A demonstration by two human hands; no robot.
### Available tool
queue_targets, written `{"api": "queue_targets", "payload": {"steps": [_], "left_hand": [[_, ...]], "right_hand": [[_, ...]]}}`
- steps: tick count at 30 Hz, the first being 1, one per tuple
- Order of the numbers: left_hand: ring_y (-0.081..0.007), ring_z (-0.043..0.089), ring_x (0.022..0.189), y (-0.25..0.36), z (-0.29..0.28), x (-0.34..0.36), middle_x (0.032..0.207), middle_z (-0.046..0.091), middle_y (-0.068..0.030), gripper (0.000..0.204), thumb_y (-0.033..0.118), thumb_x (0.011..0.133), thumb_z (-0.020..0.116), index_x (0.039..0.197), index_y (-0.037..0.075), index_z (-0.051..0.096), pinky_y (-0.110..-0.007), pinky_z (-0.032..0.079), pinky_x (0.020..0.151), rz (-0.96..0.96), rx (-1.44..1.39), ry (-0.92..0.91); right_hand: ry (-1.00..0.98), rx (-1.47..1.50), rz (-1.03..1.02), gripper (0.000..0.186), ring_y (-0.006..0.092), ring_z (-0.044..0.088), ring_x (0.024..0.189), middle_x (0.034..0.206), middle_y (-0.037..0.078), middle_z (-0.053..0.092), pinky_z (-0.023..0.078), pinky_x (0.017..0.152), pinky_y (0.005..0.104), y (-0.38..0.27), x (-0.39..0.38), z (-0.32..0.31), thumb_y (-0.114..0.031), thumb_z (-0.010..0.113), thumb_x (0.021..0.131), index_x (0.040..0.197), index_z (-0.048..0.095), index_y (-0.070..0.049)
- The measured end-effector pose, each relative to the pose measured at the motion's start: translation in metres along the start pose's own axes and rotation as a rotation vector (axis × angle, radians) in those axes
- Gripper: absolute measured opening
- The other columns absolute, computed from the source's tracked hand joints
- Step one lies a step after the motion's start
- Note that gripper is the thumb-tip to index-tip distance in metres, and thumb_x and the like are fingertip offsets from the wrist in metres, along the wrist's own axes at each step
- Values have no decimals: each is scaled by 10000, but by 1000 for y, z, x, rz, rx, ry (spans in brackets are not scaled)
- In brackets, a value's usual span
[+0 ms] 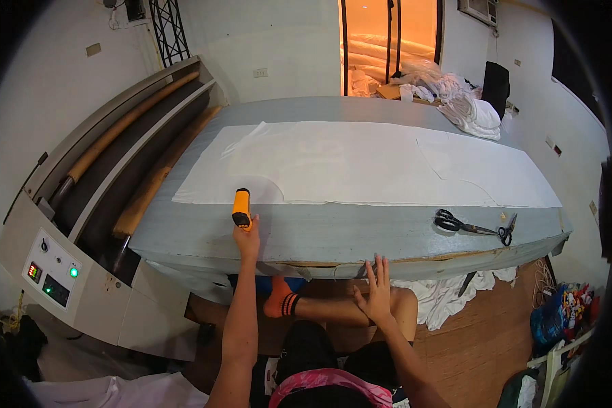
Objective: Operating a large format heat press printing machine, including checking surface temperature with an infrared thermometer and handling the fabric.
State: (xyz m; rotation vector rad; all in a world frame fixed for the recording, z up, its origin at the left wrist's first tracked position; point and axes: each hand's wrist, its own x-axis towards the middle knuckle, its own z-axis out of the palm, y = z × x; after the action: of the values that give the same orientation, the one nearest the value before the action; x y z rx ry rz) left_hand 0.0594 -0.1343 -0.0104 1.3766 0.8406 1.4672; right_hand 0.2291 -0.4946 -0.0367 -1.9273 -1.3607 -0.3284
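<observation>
My left hand (pixel 247 234) is wrapped round the grip of a yellow and black pistol-shaped handheld device (pixel 241 205). The device is over the near edge of a long white sheet (pixel 360 163), at its left part. The sheet lies flat on a grey-covered table (pixel 347 231), with cut outlines showing at both ends. My right hand (pixel 376 292) hangs in front of the table's near edge, above my bent leg, its fingers stretched out and nothing in them. To its right on the table lie large black scissors (pixel 464 223) and smaller black scissors (pixel 507 230).
A large roller machine (pixel 136 156) with a lit control panel (pixel 51 272) stands along the table's left side. Folded white cloth (pixel 472 115) sits at the far right corner. White fabric (pixel 442 299) lies on the wooden floor under the table. Bags (pixel 557 319) stand at right.
</observation>
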Motion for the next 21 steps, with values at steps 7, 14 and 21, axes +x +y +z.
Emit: {"api": "queue_targets", "payload": {"steps": [7, 14, 21], "left_hand": [[-107, 606, 861, -2, 3, -2, 956, 639, -25, 226, 102, 907, 748, 1063, 17, 608, -254, 494, 805, -51, 34, 4], [-98, 605, 861, -7, -4, 3, 953, 639, -23, 221, 98, 911, 743, 1068, 18, 609, -245, 490, 799, 0, 5, 5], [-99, 606, 864, -4, -2, 3, 950, 639, -20, 225, 93, 908, 745, 1071, 14, 612, -247, 491, 805, 5, 3, -13]], "right_hand": [[-6, 1, 3, 799, 491, 181, 1482, 1614, 240, 220, 233, 1185, 553, 1, -1, -1, -192, 690, 830, 1533, 335, -50], [-8, 5, -4, 811, 493, 177, 1483, 1616, 240, 216, 230, 1185, 555, -1, -1, 0, -189, 692, 830, 1540, 323, -53], [1, -8, -5, 820, 493, 176, 1483, 1618, 239, 209, 230, 1186, 550, -1, 0, 0, -178, 696, 821, 1541, 323, -56]]}}
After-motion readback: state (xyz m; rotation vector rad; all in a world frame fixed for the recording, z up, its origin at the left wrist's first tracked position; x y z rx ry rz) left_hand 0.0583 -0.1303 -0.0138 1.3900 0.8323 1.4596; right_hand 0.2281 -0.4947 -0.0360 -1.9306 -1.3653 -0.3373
